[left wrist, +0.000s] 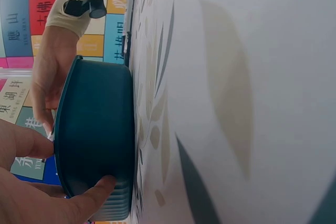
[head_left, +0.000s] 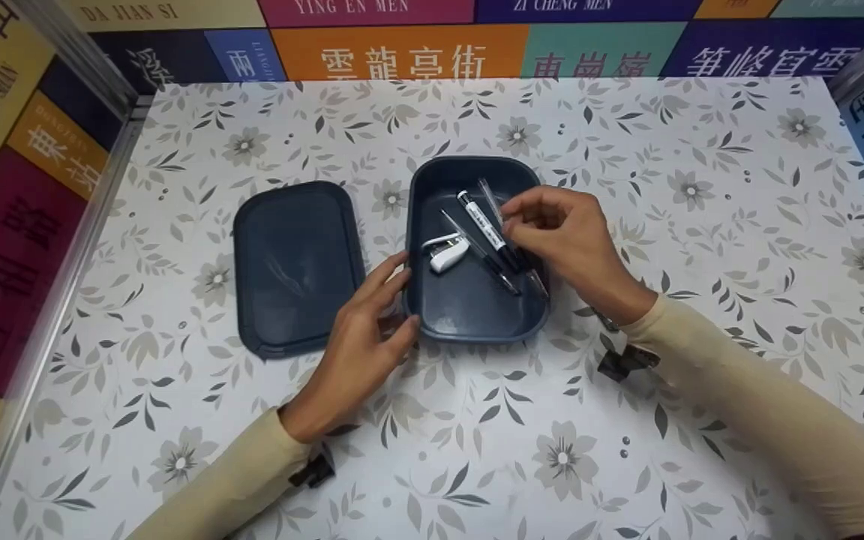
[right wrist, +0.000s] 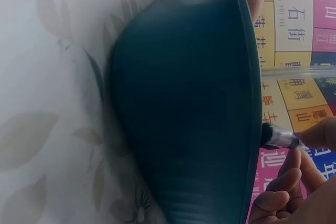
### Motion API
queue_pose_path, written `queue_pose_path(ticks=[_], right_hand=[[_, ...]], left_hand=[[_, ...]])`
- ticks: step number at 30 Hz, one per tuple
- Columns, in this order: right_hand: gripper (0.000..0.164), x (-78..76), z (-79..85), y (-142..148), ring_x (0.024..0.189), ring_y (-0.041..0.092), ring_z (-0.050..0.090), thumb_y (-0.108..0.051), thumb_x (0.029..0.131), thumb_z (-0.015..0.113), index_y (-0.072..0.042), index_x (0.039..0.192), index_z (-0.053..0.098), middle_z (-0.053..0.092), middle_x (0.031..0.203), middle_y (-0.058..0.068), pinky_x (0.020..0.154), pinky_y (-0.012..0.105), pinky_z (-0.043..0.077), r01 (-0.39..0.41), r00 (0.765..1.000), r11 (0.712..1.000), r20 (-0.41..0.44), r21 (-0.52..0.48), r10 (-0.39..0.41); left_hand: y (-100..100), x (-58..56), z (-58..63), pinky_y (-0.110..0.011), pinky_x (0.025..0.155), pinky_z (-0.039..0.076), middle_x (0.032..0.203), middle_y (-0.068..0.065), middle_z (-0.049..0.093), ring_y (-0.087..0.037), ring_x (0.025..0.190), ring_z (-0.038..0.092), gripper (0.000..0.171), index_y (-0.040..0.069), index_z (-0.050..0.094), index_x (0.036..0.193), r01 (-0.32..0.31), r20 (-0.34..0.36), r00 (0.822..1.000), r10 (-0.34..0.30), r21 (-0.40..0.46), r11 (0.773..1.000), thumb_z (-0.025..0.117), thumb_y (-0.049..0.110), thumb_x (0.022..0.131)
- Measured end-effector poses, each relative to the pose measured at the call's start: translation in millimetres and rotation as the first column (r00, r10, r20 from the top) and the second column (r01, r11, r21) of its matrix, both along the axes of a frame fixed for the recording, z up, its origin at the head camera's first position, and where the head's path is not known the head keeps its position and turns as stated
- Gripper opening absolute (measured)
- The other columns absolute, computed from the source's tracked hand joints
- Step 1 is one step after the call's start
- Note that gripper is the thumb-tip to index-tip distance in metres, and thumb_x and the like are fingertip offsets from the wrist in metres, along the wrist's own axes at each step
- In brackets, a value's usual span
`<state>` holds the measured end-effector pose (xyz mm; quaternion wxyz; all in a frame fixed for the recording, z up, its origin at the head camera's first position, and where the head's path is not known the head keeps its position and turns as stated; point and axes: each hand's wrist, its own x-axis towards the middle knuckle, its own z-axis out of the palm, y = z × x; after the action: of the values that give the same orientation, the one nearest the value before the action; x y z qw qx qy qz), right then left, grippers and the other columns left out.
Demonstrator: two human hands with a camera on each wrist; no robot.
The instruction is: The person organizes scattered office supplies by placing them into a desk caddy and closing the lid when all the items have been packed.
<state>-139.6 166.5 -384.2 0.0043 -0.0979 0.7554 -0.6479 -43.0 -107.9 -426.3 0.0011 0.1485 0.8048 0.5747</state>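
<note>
A dark blue plastic box (head_left: 469,319) stands without its lid on the table. Several items lie inside: a small white stapler (head_left: 447,253), a white-labelled pen (head_left: 481,221), a slim dark pen (head_left: 486,259) and a clear pen (head_left: 489,195). My right hand (head_left: 563,229), over the box's right side, pinches the clear pen between thumb and forefinger; part of the pen (right wrist: 283,137) shows beyond the rim in the right wrist view. My left hand (head_left: 364,337) rests its fingertips and thumb against the box's left wall.
The matching dark lid (head_left: 297,270) lies flat to the left of the box. Another pen (left wrist: 127,19) lies on the table beyond the box in the left wrist view. Panels printed with large characters (head_left: 402,52) border the flower-patterned table (head_left: 664,142).
</note>
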Motion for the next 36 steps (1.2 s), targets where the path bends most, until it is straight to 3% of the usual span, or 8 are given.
queue_pose_path(ticks=[18,28,36], right_hand=[[0.014,4.9,-6.7,-19,0.073,0.01,0.064,0.005,0.092,0.079,0.006,0.105,0.081,0.078,0.087,0.006,0.066,0.02,0.053,-0.087,0.996,0.995,-0.028,0.054,0.089],[0.012,7.4,-7.1,-23,0.077,0.013,0.067,0.0,0.092,0.082,-0.001,0.104,0.084,0.08,0.093,0.006,0.068,0.021,0.053,-0.108,0.993,0.977,-0.018,0.182,0.114],[0.012,8.5,-6.0,-19,0.075,0.012,0.063,0.002,0.092,0.082,-0.002,0.103,0.084,0.078,0.09,0.003,0.067,0.021,0.052,-0.096,0.993,0.98,-0.055,0.172,0.107]], left_hand=[[0,-0.4,-0.4,-0.037,0.103,0.063,0.176,-0.007,0.038,-0.032,0.148,0.057,0.061,-0.007,0.051,0.159,0.011,0.003,1.0,-0.011,0.032,0.999,0.066,-0.009,0.101],[0,-0.2,0.1,-0.034,0.104,0.062,0.176,-0.007,0.038,-0.028,0.15,0.054,0.061,-0.007,0.051,0.159,0.012,0.005,1.0,-0.012,0.034,0.999,0.066,-0.009,0.101],[0,-0.9,-0.8,-0.036,0.104,0.062,0.175,-0.008,0.039,-0.029,0.151,0.052,0.061,-0.008,0.051,0.159,0.009,-0.004,1.0,-0.009,0.033,0.999,0.067,-0.01,0.1]])
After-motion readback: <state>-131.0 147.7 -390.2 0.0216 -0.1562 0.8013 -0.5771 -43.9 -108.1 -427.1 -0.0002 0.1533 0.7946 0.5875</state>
